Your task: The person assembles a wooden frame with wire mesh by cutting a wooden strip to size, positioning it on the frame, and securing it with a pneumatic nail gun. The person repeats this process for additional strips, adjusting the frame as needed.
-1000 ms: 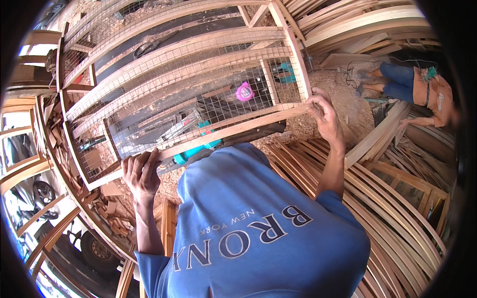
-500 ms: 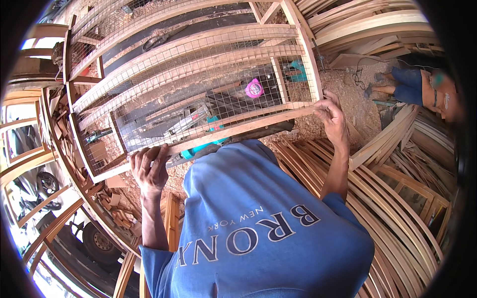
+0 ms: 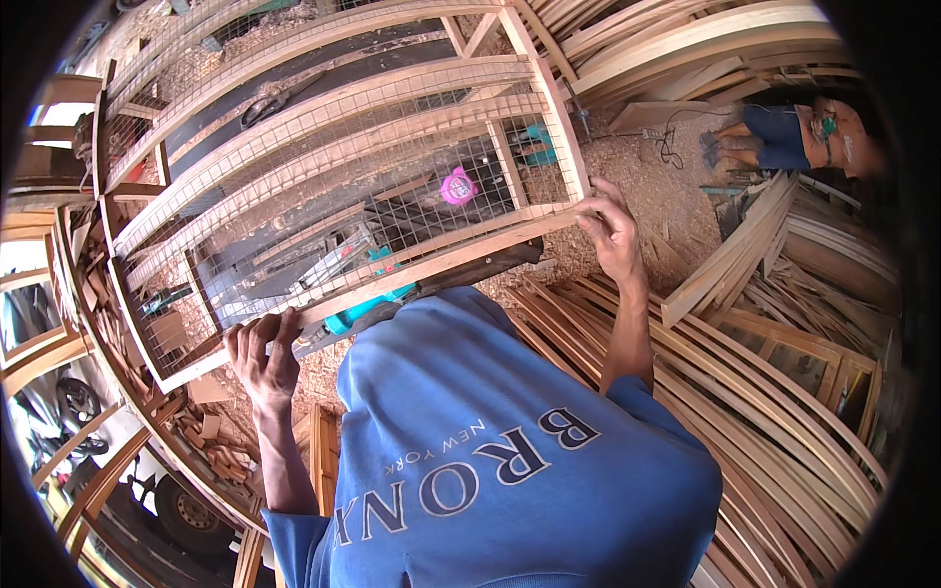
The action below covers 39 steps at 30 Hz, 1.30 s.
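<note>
A long wooden frame covered in wire mesh (image 3: 441,262) lies in front of my body, its near rail running from lower left to upper right. My left hand (image 3: 265,365) is closed over that rail close to the left corner, fingers on top. At the right corner, my right hand (image 3: 613,235) grips the rail end between thumb and fingers. Through and below the mesh show a teal power tool (image 3: 368,312), partly hidden by the rail, and a round pink object (image 3: 458,185) on the dark work surface.
Long wooden strips (image 3: 745,412) are stacked at my right, with more boards (image 3: 706,44) at the far right. Another person (image 3: 784,137) in blue shorts is beyond them. Offcuts (image 3: 211,441) lie at lower left. Wood shavings (image 3: 676,196) cover the floor.
The whole scene has shifted left in the picture, as the view has turned a little right. Both hands keep their places on the mesh frame.
</note>
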{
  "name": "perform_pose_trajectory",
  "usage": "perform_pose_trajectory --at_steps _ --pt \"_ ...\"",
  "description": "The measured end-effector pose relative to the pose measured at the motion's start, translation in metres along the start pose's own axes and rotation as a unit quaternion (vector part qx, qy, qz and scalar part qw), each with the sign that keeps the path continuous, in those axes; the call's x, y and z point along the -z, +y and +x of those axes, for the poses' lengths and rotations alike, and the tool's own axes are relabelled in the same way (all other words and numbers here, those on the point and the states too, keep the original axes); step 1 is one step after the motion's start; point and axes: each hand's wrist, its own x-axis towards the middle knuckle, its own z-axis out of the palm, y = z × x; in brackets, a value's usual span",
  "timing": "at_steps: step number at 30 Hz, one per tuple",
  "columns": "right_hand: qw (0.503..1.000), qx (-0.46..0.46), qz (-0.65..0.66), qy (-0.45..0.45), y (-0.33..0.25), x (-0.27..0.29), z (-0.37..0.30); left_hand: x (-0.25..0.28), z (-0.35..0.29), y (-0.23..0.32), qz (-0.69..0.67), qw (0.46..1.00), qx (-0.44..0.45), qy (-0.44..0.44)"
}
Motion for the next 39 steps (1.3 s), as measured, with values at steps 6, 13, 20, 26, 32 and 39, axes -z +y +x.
perform_pose_trajectory --at_steps 6,13,20,26,32,39 --pt "1.000 -0.005 0.006 0.007 0.003 -0.001 -0.004 0.001 0.000 0.000 -0.021 1.000 0.019 -0.001" --pt "0.998 -0.011 0.011 0.054 -0.008 -0.014 -0.016 0.015 -0.011 -0.006 0.002 1.000 0.016 0.027" --pt "0.998 -0.022 -0.024 0.047 -0.007 -0.013 -0.024 0.021 -0.020 -0.016 0.035 0.995 -0.019 0.091" --pt "0.998 -0.023 -0.026 0.054 -0.003 -0.011 -0.030 0.020 -0.034 -0.018 0.056 0.993 -0.016 0.103" --pt "0.995 -0.023 -0.077 0.060 -0.005 -0.007 -0.046 0.028 -0.056 -0.020 0.077 0.991 -0.003 0.113" --pt "0.999 -0.019 0.018 0.042 -0.036 -0.012 -0.057 0.036 -0.063 -0.017 0.075 0.987 -0.003 0.139"
